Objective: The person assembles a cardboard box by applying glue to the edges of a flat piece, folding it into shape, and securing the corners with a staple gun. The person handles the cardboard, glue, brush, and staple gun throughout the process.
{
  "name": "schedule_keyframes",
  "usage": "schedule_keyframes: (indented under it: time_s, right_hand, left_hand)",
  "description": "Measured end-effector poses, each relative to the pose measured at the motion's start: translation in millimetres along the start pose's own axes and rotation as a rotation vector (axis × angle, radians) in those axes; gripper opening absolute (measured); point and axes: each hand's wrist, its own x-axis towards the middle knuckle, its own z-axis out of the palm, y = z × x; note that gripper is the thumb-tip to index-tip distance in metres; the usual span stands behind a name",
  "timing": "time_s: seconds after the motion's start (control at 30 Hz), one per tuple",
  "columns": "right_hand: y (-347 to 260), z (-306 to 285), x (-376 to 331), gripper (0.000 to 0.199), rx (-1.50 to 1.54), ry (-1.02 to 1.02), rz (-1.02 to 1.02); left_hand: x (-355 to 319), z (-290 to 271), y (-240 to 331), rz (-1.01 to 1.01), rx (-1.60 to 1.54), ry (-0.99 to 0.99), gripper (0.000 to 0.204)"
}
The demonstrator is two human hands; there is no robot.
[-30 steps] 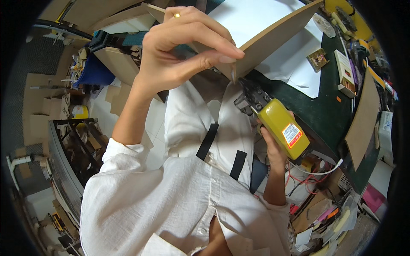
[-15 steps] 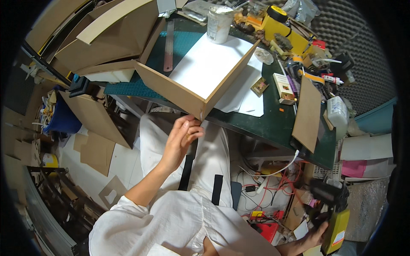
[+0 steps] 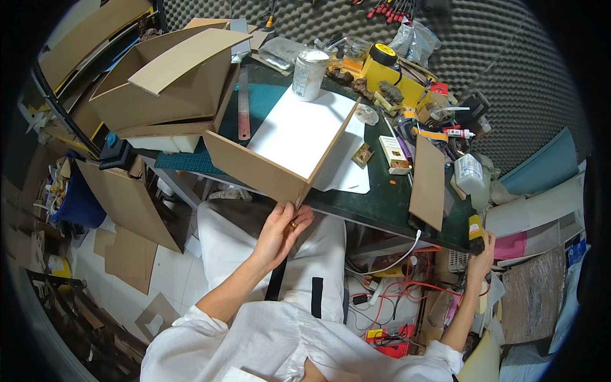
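Two brown fibreboard panels meet at a corner on the table's near edge, the left panel [image 3: 258, 167] and the right panel [image 3: 335, 141] standing on edge. My left hand [image 3: 280, 232] is closed at their near corner, fingertips pinching its lower end. A white sheet [image 3: 302, 130] lies between the panels. At the table's right corner, my right hand [image 3: 482, 256] is wrapped round a yellow-and-black tool [image 3: 475, 230], whose exact kind I cannot make out; much of it is hidden by the hand.
A white tub [image 3: 310, 76] stands behind the panels. A steel ruler [image 3: 244, 108] lies on the green cutting mat [image 3: 200, 159]. Right of them are a loose board [image 3: 428, 184], a small box [image 3: 394, 155] and a white bottle [image 3: 469, 172]. A fibreboard box [image 3: 159, 79] sits at the back left.
My right hand has come up from low on the right to the table's right corner with the yellow-and-black tool. My left hand has closed on the panels' corner. The view has shifted.
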Motion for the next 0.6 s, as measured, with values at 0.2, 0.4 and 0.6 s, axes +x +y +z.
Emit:
schedule_keyframes:
  time_s: [0.2, 0.4, 0.6]
  right_hand:
    - [-14, 24, 9, 0.053, -0.039, -0.115, 0.022]
    - [0, 30, 24, 0.054, 0.231, -0.223, -0.014]
    - [7, 39, 22, 0.058, 0.284, -0.275, 0.014]
  left_hand:
    - [-13, -2, 5, 0.270, 0.218, -0.040, 0.028]
    - [-5, 7, 73, 0.561, 0.697, -0.108, 0.021]
    - [-1, 39, 161, 0.680, 1.423, -0.132, 0.016]
